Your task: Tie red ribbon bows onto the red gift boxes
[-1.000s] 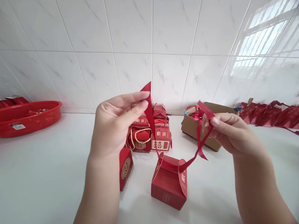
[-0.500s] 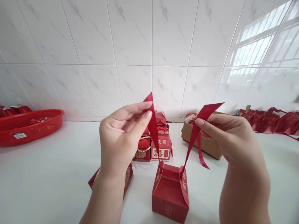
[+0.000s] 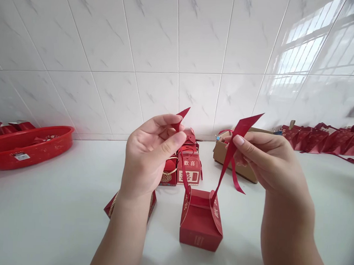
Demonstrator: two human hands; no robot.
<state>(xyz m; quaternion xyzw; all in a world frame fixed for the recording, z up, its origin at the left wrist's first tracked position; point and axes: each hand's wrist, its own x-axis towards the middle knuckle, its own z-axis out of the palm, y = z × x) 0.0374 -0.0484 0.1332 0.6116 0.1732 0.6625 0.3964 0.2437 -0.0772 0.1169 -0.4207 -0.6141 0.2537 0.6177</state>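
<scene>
A small red gift box [image 3: 201, 227] stands on the white table in front of me, its curved side flaps raised. A red ribbon [image 3: 227, 160] runs up from both flaps, one end to each hand. My left hand [image 3: 149, 154] pinches one end between thumb and fingers, the tip poking up above the fingertips. Off to the right, my right hand [image 3: 269, 160] grips the other end between thumb and forefinger, with a slanted tip sticking out past them. Both hands are raised above the box, apart from each other.
Behind the hands stand several finished-looking red boxes [image 3: 189, 168]. A dark red box with gold cord [image 3: 112, 207] lies partly behind my left forearm. At left is a red plastic basin [image 3: 47, 146]; a cardboard box [image 3: 220, 154] and a row of red bags [image 3: 326, 139] are at right.
My left hand has shifted slightly right, and its fingers have moved on the ribbon end, which now bends and hangs slacker. The right hand keeps its pinch almost unchanged.
</scene>
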